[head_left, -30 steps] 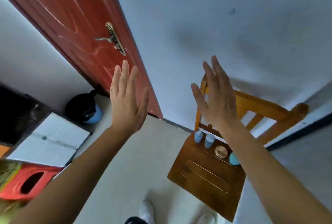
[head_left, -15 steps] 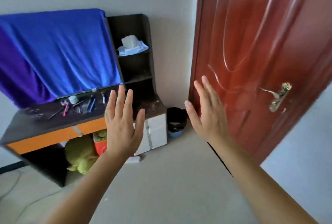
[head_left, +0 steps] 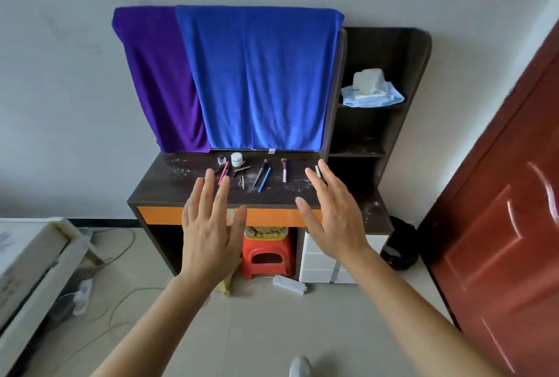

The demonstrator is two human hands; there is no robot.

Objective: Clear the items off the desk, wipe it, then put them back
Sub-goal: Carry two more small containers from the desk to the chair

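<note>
Head view shows both the left hand (head_left: 208,234) and right hand (head_left: 335,219) spread flat and empty, short of the surface (head_left: 169,183). Pens and brushes (head_left: 263,177) lie beyond the fingers (head_left: 208,186) toward the back edge, long axes running front-to-back, between both hands.

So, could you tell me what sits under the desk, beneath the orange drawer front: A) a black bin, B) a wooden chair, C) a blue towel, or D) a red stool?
D: a red stool stands under the desk, just below the orange drawer front.
</note>
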